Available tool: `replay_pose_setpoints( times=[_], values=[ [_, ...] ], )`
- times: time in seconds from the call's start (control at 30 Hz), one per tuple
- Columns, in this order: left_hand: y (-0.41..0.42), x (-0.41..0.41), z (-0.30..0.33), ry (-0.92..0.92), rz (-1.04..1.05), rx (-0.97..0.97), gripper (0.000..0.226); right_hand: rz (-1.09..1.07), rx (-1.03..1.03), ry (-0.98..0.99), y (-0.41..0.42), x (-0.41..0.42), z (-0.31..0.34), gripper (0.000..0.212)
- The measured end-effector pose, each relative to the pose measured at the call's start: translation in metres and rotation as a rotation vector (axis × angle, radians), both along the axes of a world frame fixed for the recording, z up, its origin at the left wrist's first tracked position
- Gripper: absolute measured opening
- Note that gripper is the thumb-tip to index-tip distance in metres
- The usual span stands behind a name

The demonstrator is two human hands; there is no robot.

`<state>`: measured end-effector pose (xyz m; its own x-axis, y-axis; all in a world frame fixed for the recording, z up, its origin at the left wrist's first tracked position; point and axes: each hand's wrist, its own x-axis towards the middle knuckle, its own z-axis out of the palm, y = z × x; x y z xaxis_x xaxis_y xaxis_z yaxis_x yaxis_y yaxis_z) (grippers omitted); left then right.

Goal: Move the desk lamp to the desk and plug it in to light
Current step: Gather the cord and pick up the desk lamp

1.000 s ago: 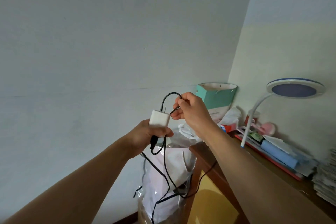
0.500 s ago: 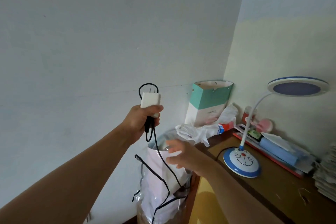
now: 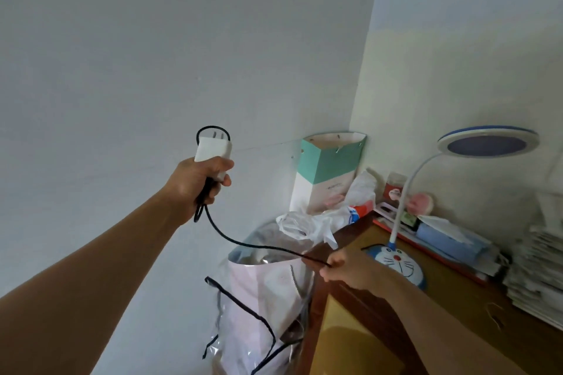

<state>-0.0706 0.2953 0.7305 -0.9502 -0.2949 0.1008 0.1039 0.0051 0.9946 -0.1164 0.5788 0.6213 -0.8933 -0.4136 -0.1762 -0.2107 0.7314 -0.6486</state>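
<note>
The desk lamp [image 3: 402,219] stands on the wooden desk [image 3: 475,307]: a blue-and-white cartoon-face base, a white bendable neck and a round head, unlit. My left hand [image 3: 201,183] is raised toward the wall and grips the white plug adapter [image 3: 213,148], its two prongs pointing up. The black cord [image 3: 243,242] runs from the adapter down and right to my right hand [image 3: 347,268], which pinches it at the desk's left corner, just in front of the lamp base.
A clear plastic bag [image 3: 262,307] full of soft things stands on the floor left of the desk. A teal-and-white paper bag [image 3: 327,170], crumpled plastic, books and a paper stack [image 3: 539,277] crowd the desk's back and right. No socket shows on the wall.
My right hand let go near the plug, dropped to the desk corner and now pinches the cord, pulling it straighter. My left hand with the adapter moved left and up.
</note>
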Motion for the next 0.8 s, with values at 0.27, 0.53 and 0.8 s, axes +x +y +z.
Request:
replay_pose_setpoints(
  times=[0.27, 0.53, 0.8],
  values=[
    [0.015, -0.035, -0.039, -0.091, -0.078, -0.242, 0.01, -0.285, -0.375, 0.14, 0.02, -0.039, 0.042, 0.018],
    [0.074, -0.072, -0.051, -0.083, -0.155, -0.288, 0.028, -0.372, -0.465, 0.281, 0.016, -0.068, 0.067, 0.027],
    [0.107, -0.096, -0.047, -0.149, -0.445, -0.021, 0.052, -0.414, -0.537, 0.182, 0.027, -0.098, 0.074, 0.027]
  ],
)
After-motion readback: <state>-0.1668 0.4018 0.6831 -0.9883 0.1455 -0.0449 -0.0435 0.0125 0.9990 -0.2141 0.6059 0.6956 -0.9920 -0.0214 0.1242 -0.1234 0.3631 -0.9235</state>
